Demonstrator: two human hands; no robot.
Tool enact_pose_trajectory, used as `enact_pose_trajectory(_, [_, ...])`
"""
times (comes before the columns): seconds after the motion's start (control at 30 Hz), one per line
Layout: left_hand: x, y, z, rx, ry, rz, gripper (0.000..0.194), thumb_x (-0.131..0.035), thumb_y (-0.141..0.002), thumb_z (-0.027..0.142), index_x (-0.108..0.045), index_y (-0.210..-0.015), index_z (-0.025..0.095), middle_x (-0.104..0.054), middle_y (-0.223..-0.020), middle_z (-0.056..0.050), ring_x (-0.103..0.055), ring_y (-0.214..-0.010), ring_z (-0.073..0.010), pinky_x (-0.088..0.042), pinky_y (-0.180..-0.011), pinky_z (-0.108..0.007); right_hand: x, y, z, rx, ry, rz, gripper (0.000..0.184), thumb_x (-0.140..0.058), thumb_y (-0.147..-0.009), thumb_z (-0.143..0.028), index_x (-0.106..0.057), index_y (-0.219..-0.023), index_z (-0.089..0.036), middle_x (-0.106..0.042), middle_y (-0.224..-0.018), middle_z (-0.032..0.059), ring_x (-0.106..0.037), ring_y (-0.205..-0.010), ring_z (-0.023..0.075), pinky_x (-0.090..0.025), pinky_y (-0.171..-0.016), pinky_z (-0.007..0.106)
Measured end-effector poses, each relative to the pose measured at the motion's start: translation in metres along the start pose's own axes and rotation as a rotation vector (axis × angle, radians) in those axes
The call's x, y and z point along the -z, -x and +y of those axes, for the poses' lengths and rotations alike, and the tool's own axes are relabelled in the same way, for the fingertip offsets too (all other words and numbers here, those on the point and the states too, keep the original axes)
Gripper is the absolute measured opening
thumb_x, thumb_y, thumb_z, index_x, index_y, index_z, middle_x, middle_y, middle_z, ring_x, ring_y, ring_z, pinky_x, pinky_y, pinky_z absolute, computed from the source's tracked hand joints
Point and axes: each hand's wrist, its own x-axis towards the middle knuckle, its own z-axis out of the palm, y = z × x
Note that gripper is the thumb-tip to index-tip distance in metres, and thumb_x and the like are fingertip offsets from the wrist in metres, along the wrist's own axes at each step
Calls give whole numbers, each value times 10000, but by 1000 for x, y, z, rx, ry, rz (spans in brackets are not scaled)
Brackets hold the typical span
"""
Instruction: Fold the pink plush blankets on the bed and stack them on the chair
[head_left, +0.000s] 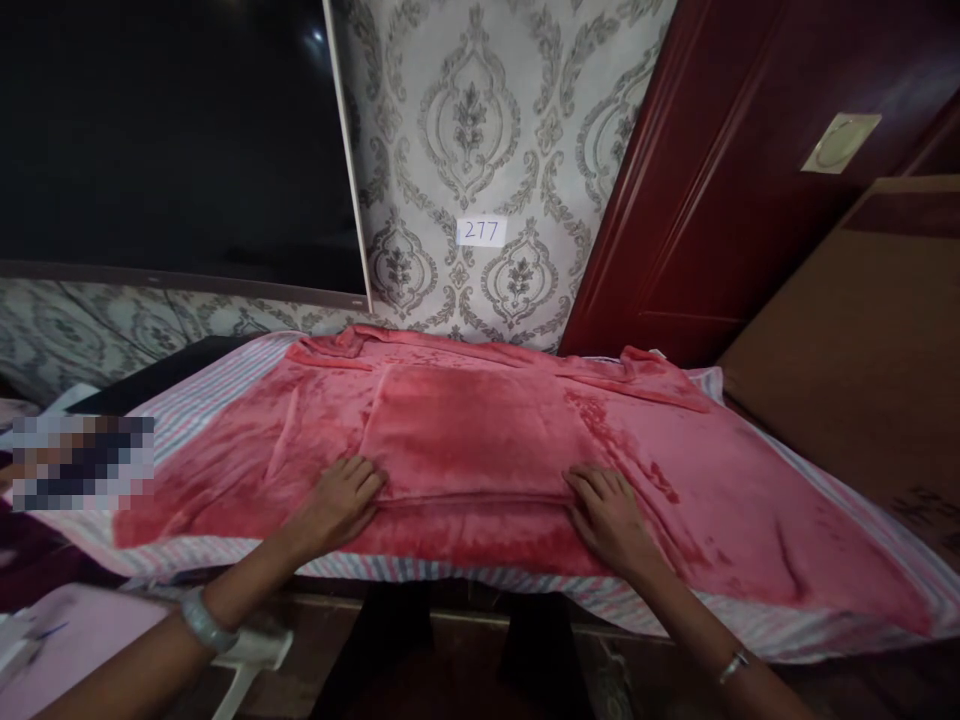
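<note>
A pinkish-red plush cloth lies spread over a striped sheet; whether it is a garment or a blanket I cannot tell. On its middle rests a smoother rectangular panel of the same colour, with a folded near edge. My left hand has its fingers curled on the near left corner of this panel. At the near right corner, my right hand holds the same edge with bent fingers. The fingertips are partly hidden in the pile. Along the far side the cloth lies in bunched folds.
The striped sheet covers the table and hangs over its near edge. A large dark screen stands at the back left. A dark red door and a brown board border the right. A paper marked 277 hangs on the wallpaper.
</note>
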Motion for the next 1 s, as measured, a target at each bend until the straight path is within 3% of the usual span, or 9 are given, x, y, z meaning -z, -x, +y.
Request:
enact_pose_trajectory(0.13, [11,-1,6,90,129,77,198,-522,-947,240,-643,-1092,178,-674,-988,-97,-620,-915,-230,-513,-833,-374,14,0,10,-43,-76,26,253,-507,-996,-310,-686,-1126,-189,-711,-1072,113,-623,-1014,278,-468,-919,455])
enact_pose_trajectory(0.23, [14,-30,18,150,170,115,265,-441,-987,206,-659,-1136,182,-703,-1042,-102,-650,-961,-222,-526,-869,-373,22,-28,8,-92,-147,38,310,-453,-1020,-310,-701,-1175,-209,-718,-1122,114,-634,-1070,276,-480,-974,477])
enact_pose_trajectory(0.3, [6,-58,35,102,211,71,344,-390,-1009,194,-641,-1245,193,-705,-1193,-109,-652,-1101,-223,-519,-961,-390,18,-56,-3,-80,-242,-11,379,-404,-1031,-290,-666,-1297,-225,-697,-1247,113,-614,-1178,273,-473,-1042,495])
enact_pose_trajectory(0.43, [-23,-107,73,-77,319,-96,433,-469,-1010,324,-550,-1403,162,-591,-1445,-149,-528,-1364,-271,-429,-1142,-469,-3,-107,-33,37,-477,-218,496,-323,-1048,-300,-494,-1510,-238,-551,-1500,93,-458,-1421,243,-378,-1182,523])
enact_pose_trajectory(0.6, [-49,-118,90,15,324,-168,450,-582,-966,371,-587,-1358,149,-557,-1467,-173,-432,-1446,-321,-320,-1219,-556,-26,-132,-48,83,-567,-611,534,-299,-1075,-407,-380,-1581,-255,-395,-1620,47,-326,-1510,198,-253,-1253,474])
enact_pose_trajectory(0.7, [-57,-111,92,39,354,-178,474,-557,-985,344,-526,-1440,217,-539,-1502,-126,-401,-1473,-295,-311,-1225,-555,-34,-138,-39,82,-508,-714,522,-300,-1082,-451,-368,-1581,-314,-375,-1629,13,-271,-1534,198,-192,-1262,500])
enact_pose_trajectory(0.83, [-62,-103,95,50,325,-167,522,-525,-1006,347,-442,-1516,272,-496,-1555,-102,-395,-1484,-275,-298,-1228,-539,-48,-156,-11,85,-350,-681,534,-369,-1064,-489,-351,-1581,-359,-310,-1657,5,-174,-1562,243,-112,-1256,574])
enact_pose_trajectory(1.0, [-64,-99,98,38,277,-157,531,-526,-1006,341,-434,-1523,259,-481,-1568,-107,-403,-1481,-290,-312,-1216,-542,-78,-183,40,-150,-193,-705,578,-369,-1052,-508,-310,-1602,-338,-237,-1682,42,-171,-1560,311,-160,-1220,651])
